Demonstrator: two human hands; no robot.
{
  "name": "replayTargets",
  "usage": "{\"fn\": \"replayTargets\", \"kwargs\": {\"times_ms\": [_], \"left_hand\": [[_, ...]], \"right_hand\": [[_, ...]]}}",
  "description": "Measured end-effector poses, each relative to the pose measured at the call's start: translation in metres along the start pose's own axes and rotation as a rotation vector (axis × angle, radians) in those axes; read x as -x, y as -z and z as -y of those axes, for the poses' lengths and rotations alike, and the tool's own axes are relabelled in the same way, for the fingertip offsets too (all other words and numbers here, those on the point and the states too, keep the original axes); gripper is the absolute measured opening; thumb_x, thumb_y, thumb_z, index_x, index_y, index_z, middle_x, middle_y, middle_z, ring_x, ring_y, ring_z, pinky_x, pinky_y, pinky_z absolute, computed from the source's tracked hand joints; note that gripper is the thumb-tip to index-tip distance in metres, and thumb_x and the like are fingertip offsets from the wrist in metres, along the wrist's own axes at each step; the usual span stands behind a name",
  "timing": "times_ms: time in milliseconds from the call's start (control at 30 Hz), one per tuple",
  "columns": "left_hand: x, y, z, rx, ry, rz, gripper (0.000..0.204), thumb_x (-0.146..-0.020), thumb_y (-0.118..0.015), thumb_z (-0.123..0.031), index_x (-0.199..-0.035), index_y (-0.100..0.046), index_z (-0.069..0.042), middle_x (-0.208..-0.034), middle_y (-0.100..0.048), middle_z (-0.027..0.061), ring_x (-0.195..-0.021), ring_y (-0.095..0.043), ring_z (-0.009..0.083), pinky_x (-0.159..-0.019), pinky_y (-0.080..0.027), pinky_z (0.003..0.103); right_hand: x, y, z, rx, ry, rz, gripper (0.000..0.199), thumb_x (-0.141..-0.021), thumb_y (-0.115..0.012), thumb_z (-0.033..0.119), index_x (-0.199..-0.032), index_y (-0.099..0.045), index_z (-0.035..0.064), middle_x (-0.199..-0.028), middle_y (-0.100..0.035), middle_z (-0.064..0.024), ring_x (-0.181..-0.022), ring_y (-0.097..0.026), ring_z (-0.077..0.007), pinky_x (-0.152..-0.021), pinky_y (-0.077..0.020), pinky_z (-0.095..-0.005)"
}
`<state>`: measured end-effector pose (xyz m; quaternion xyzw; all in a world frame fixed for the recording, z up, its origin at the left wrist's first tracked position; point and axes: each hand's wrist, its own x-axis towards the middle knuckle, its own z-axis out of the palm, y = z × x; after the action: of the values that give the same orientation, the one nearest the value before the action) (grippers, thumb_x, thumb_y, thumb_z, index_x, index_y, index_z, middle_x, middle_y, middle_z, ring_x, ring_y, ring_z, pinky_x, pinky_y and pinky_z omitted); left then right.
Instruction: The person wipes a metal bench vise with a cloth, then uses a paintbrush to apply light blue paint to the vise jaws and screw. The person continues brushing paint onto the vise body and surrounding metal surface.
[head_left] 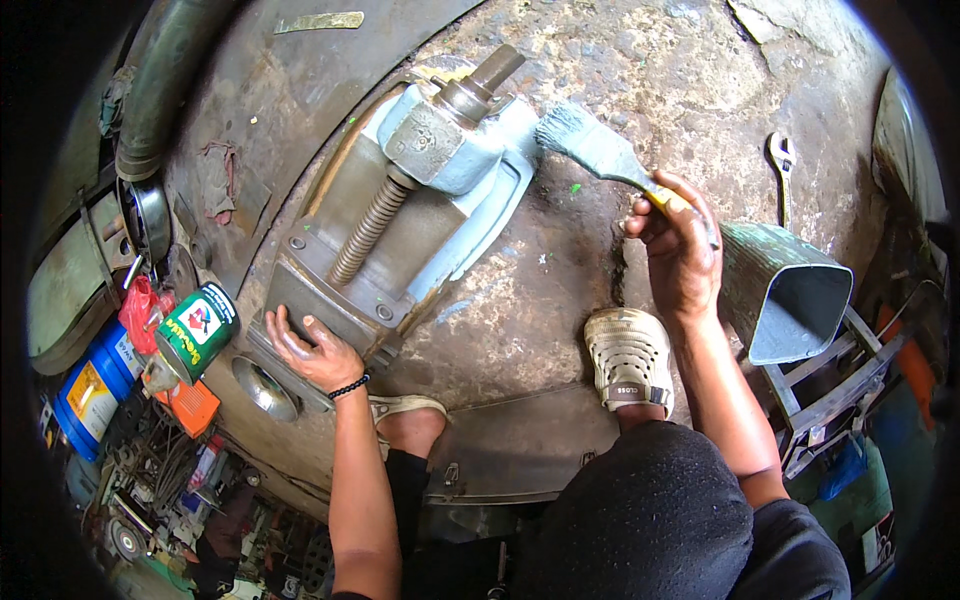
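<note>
A heavy machine vise (pixel 410 280) lies on the floor in front of me, partly coated in light blue-grey paint. Its long threaded screw (pixel 370 235) runs bare between the movable block and the near end. My left hand (pixel 318 358) rests on that near end, fingers stretched apart and holding nothing. Right of the vise, my right hand (pixel 686 255) grips a flat paintbrush (pixel 598 145) by its yellow handle. Blue-grey paint covers the bristles, which point left toward the painted block and appear close to its edge; whether they touch it I cannot tell.
An open square metal container (pixel 760 265) lies right of my right arm, beside a metal frame (pixel 835 375). An adjustable wrench (pixel 783 180) is beyond it. At left are a green can (pixel 198 330), a blue bucket (pixel 97 385) and a shiny round metal piece (pixel 268 390).
</note>
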<state>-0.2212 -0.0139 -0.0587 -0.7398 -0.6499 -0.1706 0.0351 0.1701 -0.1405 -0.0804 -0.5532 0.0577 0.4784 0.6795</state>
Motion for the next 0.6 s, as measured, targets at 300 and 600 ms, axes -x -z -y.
{"fn": "replayTargets", "kwargs": {"times_ms": [300, 600], "left_hand": [[0.000, -0.001, -0.002, 0.020, 0.004, -0.025, 0.045, -0.099, -0.055, -0.028, -0.125, -0.058, 0.009, -0.138, -0.052, 0.0268, -0.129, -0.048, 0.0424, -0.109, -0.037, 0.052], [-0.001, -0.001, -0.001, -0.004, -0.005, -0.012, 0.043, -0.099, -0.054, -0.027, -0.123, -0.059, 0.008, -0.138, -0.051, 0.0272, -0.129, -0.048, 0.0427, -0.108, -0.037, 0.052]], "right_hand": [[0.012, -0.021, -0.042, 0.283, 0.204, 0.257, 0.030, -0.095, -0.062, 0.000, -0.124, -0.054, -0.0003, -0.108, -0.067, -0.0118, -0.097, -0.067, -0.0166, -0.089, -0.0535, -0.0310], [0.019, -0.025, -0.050, 0.976, 0.603, 0.243, 0.033, -0.084, -0.076, 0.011, -0.110, -0.060, 0.0011, -0.094, -0.068, -0.0174, -0.084, -0.070, -0.0341, -0.076, -0.0561, -0.0388]]}}
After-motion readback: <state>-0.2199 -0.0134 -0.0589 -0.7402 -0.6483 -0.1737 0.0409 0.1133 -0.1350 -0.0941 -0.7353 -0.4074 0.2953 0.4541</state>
